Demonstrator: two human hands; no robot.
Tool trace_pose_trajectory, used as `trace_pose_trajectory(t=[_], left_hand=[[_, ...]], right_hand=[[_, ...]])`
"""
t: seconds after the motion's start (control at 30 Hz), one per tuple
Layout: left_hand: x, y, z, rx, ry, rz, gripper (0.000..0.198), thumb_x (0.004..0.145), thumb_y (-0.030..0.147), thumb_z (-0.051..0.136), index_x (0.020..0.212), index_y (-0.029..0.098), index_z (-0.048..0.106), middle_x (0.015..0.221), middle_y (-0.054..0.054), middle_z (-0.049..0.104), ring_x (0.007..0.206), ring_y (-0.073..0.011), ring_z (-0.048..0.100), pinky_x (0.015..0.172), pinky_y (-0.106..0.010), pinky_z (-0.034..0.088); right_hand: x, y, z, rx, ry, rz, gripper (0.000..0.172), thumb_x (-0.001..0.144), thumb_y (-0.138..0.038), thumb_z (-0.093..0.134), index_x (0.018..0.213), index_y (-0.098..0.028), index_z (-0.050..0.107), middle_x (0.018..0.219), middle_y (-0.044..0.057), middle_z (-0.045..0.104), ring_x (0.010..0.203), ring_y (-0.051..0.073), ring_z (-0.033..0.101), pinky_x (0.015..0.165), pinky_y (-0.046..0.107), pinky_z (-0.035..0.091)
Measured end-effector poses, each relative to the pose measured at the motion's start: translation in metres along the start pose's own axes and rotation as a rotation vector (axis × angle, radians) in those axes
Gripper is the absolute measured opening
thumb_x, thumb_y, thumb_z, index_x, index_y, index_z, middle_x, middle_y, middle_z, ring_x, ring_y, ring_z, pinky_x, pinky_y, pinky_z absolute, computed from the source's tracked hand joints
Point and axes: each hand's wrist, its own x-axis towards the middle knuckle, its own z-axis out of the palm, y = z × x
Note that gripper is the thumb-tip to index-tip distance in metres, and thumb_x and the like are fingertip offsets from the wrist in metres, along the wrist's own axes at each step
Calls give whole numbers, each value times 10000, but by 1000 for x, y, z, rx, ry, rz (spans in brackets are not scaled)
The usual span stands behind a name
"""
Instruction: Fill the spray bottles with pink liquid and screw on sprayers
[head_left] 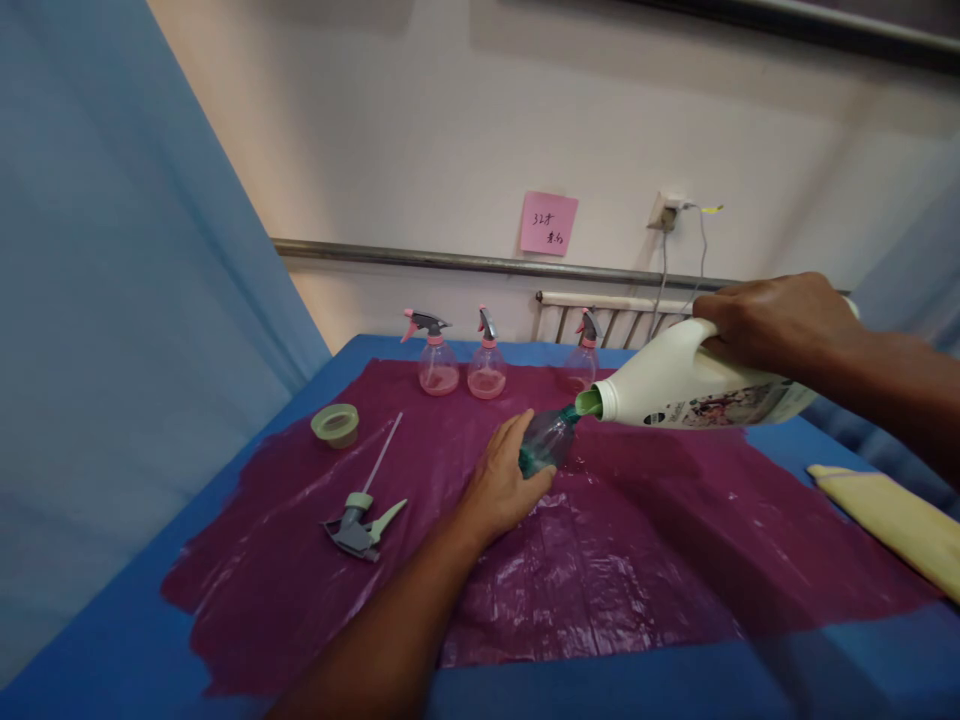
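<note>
My left hand (501, 482) is wrapped round a small clear spray bottle (549, 438) with green liquid in its base, standing tilted on the purple plastic sheet (600, 570). My right hand (776, 322) grips the handle of a large white detergent jug (679, 390), tipped sideways with its green spout (589, 403) at the small bottle's mouth. The bottle's grey and green trigger sprayer head (361, 520) with its dip tube lies on the sheet to the left. A green cap (335, 424) sits further back left.
Three spray bottles with pink liquid (437, 355) (487, 358) (583, 355) stand along the back of the blue table (112, 640). A yellow cloth (892, 515) lies at the right edge. Blue curtain hangs on the left; a pink note (548, 223) and socket (665, 212) are on the wall.
</note>
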Motion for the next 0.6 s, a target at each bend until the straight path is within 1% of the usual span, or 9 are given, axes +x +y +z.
trace_pose_trajectory(t=[0.2, 0.33, 0.5, 0.6], left_hand=[[0, 2, -1, 3, -4, -2, 841, 922, 292, 785, 1700, 228, 473, 1711, -155, 552, 1606, -346, 527, 1383, -565, 400], [0, 1, -1, 9, -4, 8, 836, 923, 289, 771, 1698, 198, 470, 1708, -168, 553, 1602, -342, 532, 1382, -558, 403], [0, 0, 0, 4, 2, 9, 837, 922, 294, 783, 1697, 237, 471, 1716, -153, 547, 1605, -344, 530, 1381, -570, 403], [0, 1, -1, 5, -1, 12, 829, 929, 296, 777, 1697, 225, 471, 1716, -161, 547, 1603, -346, 530, 1379, -573, 405]], right_hand=[[0, 1, 0, -21, -32, 0, 165, 1001, -395, 541, 1018, -295, 670, 1100, 74, 824, 905, 303, 731, 581, 373, 255], [0, 0, 0, -36, -8, -6, 182, 997, -416, 517, 1011, -301, 657, 1099, 62, 829, 906, 308, 740, 572, 374, 247], [0, -1, -1, -37, 3, -3, 184, 982, -419, 509, 986, -300, 650, 1077, 63, 831, 888, 296, 738, 564, 371, 249], [0, -1, -2, -43, -12, -6, 207, 992, -428, 485, 998, -300, 648, 1093, 62, 828, 904, 297, 743, 564, 371, 261]])
